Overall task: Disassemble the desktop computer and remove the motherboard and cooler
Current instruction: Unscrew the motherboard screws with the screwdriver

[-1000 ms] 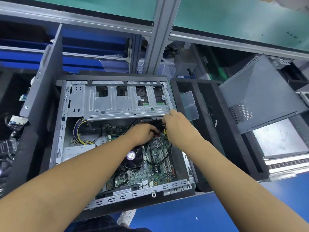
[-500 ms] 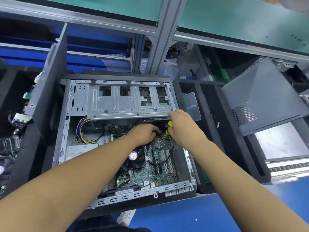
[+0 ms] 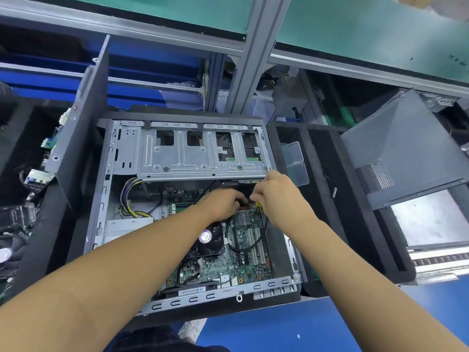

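2 hands at the far edge of the motherboard [image 3: 245, 250]: whether my left hand [image 3: 223, 205] grips anything I cannot tell; my right hand [image 3: 278, 196] pinches the yellow cable [image 3: 258, 206], best pulled straight out

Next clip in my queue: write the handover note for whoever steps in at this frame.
Left hand: fingers curled down by the drive cage edge; its hold is hidden.
Right hand: pinches a small yellow part there.
Motherboard and cooler sit in the open case; side panel rests off to the right.
Done: panel off.
To do: free cables, lift out cooler and motherboard.
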